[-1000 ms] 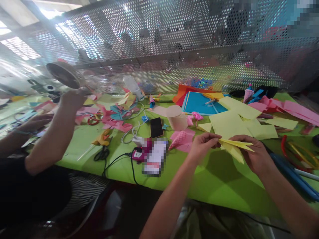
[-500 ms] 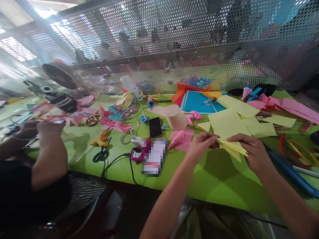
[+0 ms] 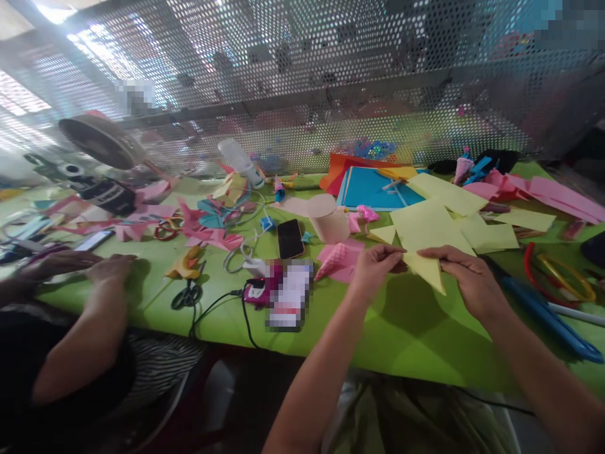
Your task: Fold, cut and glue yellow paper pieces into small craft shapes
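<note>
- Folded yellow paper (image 3: pixel 428 270): flaps drawn together since earlier, right of pink paper cone (image 3: pixel 333 260).
- Left hand (image 3: pixel 377 268), right hand (image 3: pixel 466 277): pinching it.
- Yellow sheet (image 3: pixel 420 224), cone's far right: flat; folding apparently partway.

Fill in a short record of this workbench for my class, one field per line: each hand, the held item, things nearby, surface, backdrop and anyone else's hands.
Left hand: pinching one end of the yellow piece
Right hand: holding its other side
Held item: yellow piece, pointed tip hanging downward
Beyond the hands: pale yellow sheets
Left of the left hand: pink cone, dark-screened phone
Surface: green table
Backdrop: perforated screen
Co-worker's hands: at the far left, by the table
</note>
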`<state>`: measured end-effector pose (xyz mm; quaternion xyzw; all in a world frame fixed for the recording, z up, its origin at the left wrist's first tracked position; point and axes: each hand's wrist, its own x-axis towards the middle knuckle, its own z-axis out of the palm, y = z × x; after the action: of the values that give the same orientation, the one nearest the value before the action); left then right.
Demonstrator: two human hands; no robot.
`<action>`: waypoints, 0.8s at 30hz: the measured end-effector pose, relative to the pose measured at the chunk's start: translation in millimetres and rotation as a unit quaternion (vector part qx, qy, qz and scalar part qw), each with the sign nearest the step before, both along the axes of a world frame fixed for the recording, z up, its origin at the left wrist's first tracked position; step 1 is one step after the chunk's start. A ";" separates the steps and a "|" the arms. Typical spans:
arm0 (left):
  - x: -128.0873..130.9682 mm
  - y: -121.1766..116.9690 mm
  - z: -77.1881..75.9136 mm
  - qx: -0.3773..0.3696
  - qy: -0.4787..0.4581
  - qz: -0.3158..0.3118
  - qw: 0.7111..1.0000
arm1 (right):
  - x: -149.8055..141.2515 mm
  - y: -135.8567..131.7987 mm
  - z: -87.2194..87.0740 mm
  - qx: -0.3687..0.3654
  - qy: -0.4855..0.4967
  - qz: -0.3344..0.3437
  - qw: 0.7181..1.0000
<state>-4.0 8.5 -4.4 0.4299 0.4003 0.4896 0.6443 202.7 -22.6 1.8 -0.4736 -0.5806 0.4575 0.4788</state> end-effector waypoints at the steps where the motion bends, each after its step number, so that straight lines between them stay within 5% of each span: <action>1: 1.0 0.4 -1.5 0.012 0.002 0.013 1.000 | -0.3 0.5 -0.2 -0.019 0.023 0.002 1.000; 8: 6.7 0.3 -6.1 0.073 0.040 0.064 0.994 | -2.9 5.9 -8.3 -0.144 0.102 -0.011 0.984; 15: 0.7 -0.4 -0.9 0.038 0.039 0.012 0.998 | -2.8 7.4 -4.7 -0.137 0.111 -0.062 0.982; 24: 0.4 -1.3 0.4 0.052 0.048 0.015 0.997 | -3.7 6.3 -6.3 -0.115 0.102 -0.044 0.987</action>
<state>-3.6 7.2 -4.0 0.4796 0.4109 0.4982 0.5941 199.0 -16.3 -4.4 -0.5014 -0.4511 0.5455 0.4975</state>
